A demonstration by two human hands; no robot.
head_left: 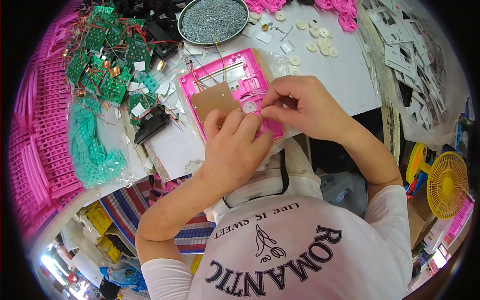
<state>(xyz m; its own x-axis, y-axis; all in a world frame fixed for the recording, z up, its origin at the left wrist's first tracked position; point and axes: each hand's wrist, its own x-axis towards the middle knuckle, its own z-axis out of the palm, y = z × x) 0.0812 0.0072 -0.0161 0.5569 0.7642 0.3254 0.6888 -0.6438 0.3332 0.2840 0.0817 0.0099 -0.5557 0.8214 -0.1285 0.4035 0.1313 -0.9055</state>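
A pink plastic housing [259, 70] lies at the table's near edge, its inside facing up. A brown circuit board [212, 101] sits in it, with thin wires running up from it, and a round white part [249, 106] is beside the board. My left hand [232, 145] is closed, its fingers curled over the board's near corner and the housing. My right hand [305, 106] pinches thumb against forefinger above the housing's right side, close to the left fingertips. Whatever is between the fingers of either hand is too small or hidden to name.
A round metal tray [245, 31] of screws stands behind the housing. Wired green circuit boards [97, 37] are heaped at left, near bagged teal keypads [90, 145] and stacked pink parts [45, 115]. White discs [324, 33] lie at back right; a bag of white panels [405, 52] is at far right.
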